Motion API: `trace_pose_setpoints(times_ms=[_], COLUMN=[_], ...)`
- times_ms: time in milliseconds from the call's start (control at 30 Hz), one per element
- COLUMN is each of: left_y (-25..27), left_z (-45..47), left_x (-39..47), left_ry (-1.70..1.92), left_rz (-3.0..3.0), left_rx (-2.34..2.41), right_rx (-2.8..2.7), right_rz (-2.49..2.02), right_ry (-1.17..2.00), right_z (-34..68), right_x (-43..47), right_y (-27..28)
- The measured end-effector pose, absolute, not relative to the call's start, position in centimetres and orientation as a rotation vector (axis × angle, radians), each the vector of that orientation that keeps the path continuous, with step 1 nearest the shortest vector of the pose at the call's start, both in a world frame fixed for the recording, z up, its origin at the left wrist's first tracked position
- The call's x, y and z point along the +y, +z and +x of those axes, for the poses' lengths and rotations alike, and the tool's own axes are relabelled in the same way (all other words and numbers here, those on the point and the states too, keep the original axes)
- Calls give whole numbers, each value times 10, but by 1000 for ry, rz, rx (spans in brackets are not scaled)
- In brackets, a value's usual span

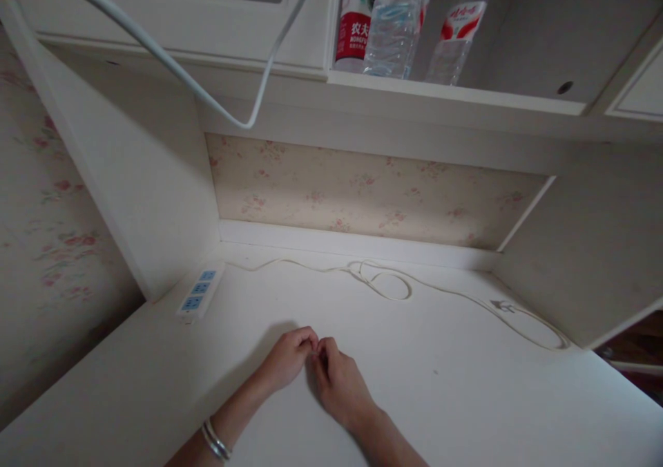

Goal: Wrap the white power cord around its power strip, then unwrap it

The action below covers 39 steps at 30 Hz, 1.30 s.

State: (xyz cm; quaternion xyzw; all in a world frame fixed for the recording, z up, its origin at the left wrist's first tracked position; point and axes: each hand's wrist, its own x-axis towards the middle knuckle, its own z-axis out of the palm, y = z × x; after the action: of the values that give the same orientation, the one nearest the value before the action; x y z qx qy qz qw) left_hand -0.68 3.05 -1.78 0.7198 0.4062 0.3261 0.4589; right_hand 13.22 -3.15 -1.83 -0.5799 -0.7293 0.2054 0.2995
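My left hand [291, 358] and my right hand [339, 380] meet fingertip to fingertip, low over the white desk top [248, 329]. The fingers of both are curled in a pinch. Whatever lies between them, if anything, is hidden or too small to make out. Two silver bangles [216, 441] circle my left wrist.
A white power strip [199, 291] lies at the left, its cord [386, 287] looping along the back to a plug [502, 306] at the right. Plastic bottles [396, 28] stand on the shelf above. A pale cable [176, 66] hangs down in front at upper left.
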Motion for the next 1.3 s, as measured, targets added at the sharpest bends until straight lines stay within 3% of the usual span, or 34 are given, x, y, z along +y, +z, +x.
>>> trace_pose_setpoints(times_ms=[1300], left_y=[-19], left_z=[-4], left_x=[29], left_ry=[782], left_rz=[1796], left_rx=[1038], right_rx=[-1926], right_rz=[-1491], right_ry=[609], right_z=[138], right_x=[-29], right_y=[-16])
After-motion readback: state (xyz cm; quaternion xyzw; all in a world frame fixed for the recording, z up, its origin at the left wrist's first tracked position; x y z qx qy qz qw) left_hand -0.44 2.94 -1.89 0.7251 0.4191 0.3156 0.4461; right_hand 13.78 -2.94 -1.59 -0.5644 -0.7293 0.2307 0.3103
